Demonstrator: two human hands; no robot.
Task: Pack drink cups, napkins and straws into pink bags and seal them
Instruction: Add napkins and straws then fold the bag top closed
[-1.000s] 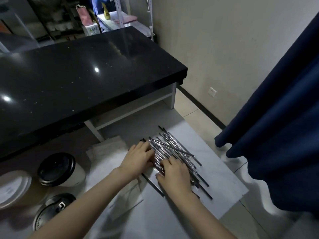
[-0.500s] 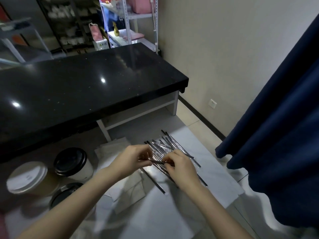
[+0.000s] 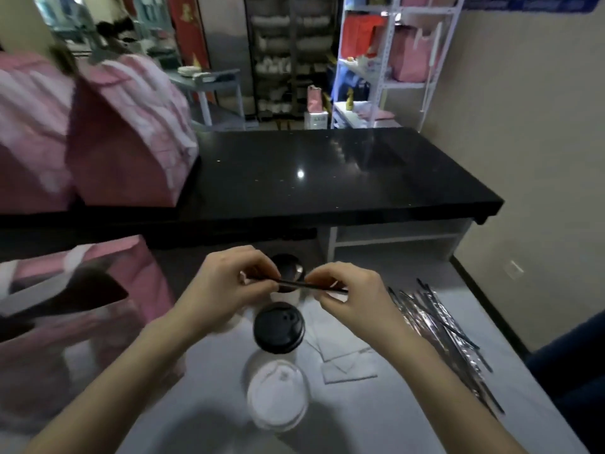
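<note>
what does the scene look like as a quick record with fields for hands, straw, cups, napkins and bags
left hand: pinches one end of a straw
right hand: pinches its other end
straw: roughly level between the hands
cups: two black-lidded, one white-lidded
napkins: flat, right of the cups
straw pile: right side of the white surface
pink bag: open, at left

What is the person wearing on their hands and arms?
Nothing that shows. The left hand and right hand are bare: no gloves, rings or bracelets. The left forearm and right forearm are bare too, with no sleeves or watch in view.
</note>
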